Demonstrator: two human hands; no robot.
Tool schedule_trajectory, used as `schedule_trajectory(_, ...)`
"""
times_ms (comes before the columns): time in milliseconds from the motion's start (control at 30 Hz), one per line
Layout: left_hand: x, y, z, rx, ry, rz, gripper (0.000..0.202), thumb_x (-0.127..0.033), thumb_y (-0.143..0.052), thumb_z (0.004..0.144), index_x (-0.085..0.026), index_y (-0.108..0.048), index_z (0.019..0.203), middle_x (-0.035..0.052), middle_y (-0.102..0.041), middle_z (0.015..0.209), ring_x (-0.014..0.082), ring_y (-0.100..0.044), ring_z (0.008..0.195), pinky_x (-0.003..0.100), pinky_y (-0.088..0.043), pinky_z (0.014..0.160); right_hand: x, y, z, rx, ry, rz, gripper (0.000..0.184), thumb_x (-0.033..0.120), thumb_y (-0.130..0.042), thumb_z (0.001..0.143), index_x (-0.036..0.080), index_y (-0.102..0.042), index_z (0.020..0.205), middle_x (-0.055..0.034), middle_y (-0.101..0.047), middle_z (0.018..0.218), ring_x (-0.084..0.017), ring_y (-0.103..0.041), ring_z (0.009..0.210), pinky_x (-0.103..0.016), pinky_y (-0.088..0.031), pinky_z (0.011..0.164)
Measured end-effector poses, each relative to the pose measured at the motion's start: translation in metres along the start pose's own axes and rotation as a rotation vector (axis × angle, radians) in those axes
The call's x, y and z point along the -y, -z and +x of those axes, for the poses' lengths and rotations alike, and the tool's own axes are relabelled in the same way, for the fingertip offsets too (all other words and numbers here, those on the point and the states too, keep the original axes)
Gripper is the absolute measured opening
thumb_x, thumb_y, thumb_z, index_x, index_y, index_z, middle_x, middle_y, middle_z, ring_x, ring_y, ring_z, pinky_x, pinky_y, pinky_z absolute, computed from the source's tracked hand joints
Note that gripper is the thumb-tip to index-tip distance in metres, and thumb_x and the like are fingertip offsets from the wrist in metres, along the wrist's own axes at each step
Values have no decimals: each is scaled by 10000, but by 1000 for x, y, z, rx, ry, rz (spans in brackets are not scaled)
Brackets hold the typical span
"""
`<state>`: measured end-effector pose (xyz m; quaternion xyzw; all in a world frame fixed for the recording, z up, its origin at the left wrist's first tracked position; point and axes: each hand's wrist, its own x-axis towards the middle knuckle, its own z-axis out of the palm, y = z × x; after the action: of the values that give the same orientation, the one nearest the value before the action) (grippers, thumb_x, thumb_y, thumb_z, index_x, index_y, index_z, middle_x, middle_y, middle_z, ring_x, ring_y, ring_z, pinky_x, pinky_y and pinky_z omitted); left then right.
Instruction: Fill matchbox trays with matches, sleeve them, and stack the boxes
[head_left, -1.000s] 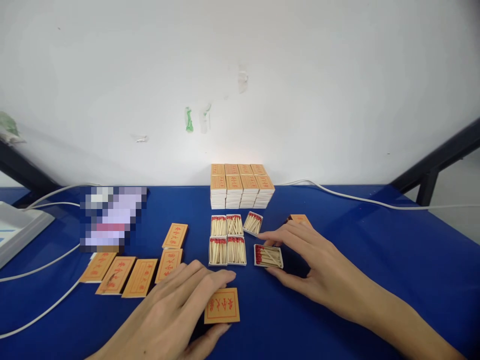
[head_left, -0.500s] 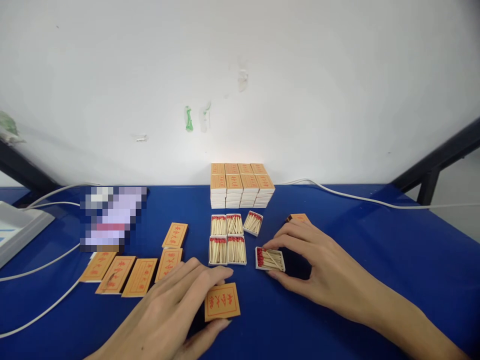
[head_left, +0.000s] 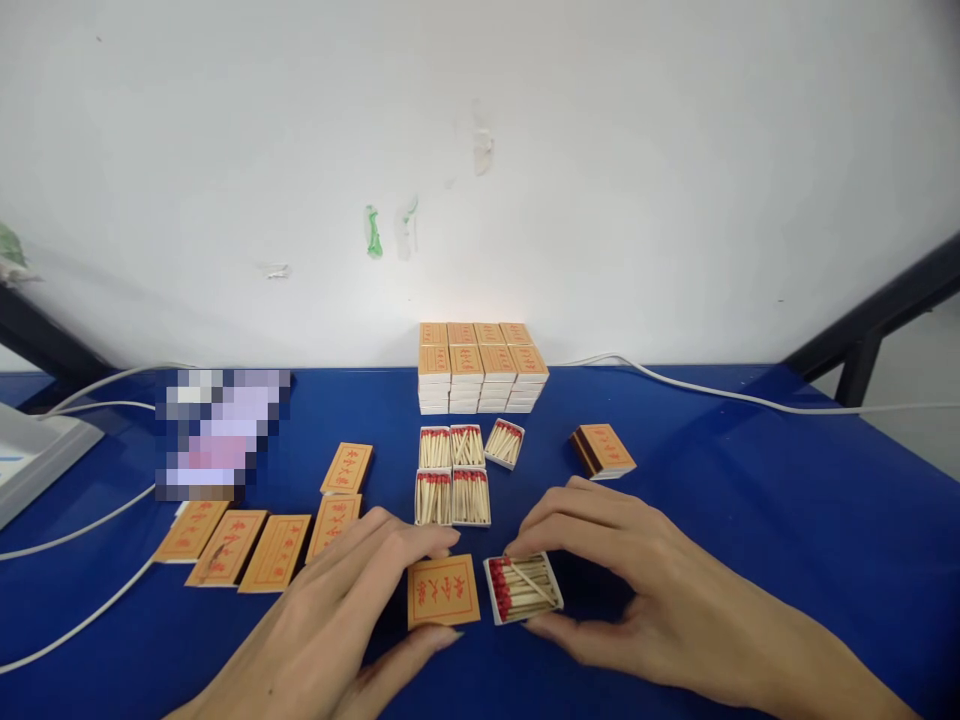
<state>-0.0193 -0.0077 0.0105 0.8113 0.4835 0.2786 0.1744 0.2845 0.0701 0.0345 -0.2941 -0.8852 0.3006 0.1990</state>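
Observation:
My left hand [head_left: 352, 610] grips an orange matchbox sleeve [head_left: 443, 592] between thumb and fingers, its red-lettered face up. Opposite it, my right hand [head_left: 622, 580] holds a white matchbox tray [head_left: 556, 575] by its long sides. Red-tipped matches [head_left: 521, 588] fill that tray, heads toward the sleeve. A small gap separates tray and sleeve. Just beyond the hands lie several more trays of matches [head_left: 471, 497], most in a tight block, with one tray [head_left: 505, 443] tilted apart.
A stack of matchboxes [head_left: 480, 368] stands by the wall. Several orange matchboxes [head_left: 275, 553] lie at left, beside a pixelated patch [head_left: 232, 420]. A small pile of matchboxes [head_left: 604, 450] is at right. White cables [head_left: 712, 395] cross the blue table [head_left: 787, 520].
My right hand has brought the match-filled tray nearer to me and slightly left, close to the sleeve. The pile at right is now uncovered. My left hand has stayed nearly in place.

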Motion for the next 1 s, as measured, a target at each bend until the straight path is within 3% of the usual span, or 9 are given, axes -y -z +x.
schedule_trajectory(333,4,-1,0,56,-13,-34,513,-317,-783,1082,-391,-540,1528,-8,-784,1326,215,-802,1193,314,-676,1063,3,1,1,58,-5,102,334,172,-889,953,309,-806,1247,8,-784,1195,-166,-762,1060,-263,-603,913)
schedule_trajectory(500,2,1,0,36,-43,-69,449,-297,-766,1081,-374,-597,1490,7,-799,1267,225,-814,1120,306,-692,1000,3,2,2,39,41,79,379,173,-893,959,297,-815,1308,-6,-790,1191,-168,-764,1054,-264,-604,906)
schedule_trajectory(667,2,0,-2,20,-26,-40,479,-342,-779,1081,-391,-577,1513,16,-803,1308,247,-813,1192,346,-681,1071,7,1,3,-13,127,26,342,207,-864,1005,284,-826,1336,-29,-809,1173,-178,-764,992,-286,-608,856)
schedule_trajectory(1000,2,-1,-4,-19,-25,-25,500,-362,-790,1071,-397,-565,1516,-20,-818,1329,214,-820,1189,289,-689,1039,6,3,4,8,130,52,334,283,-794,1086,405,-829,1395,-17,-801,1264,-176,-771,1072,-300,-633,922)
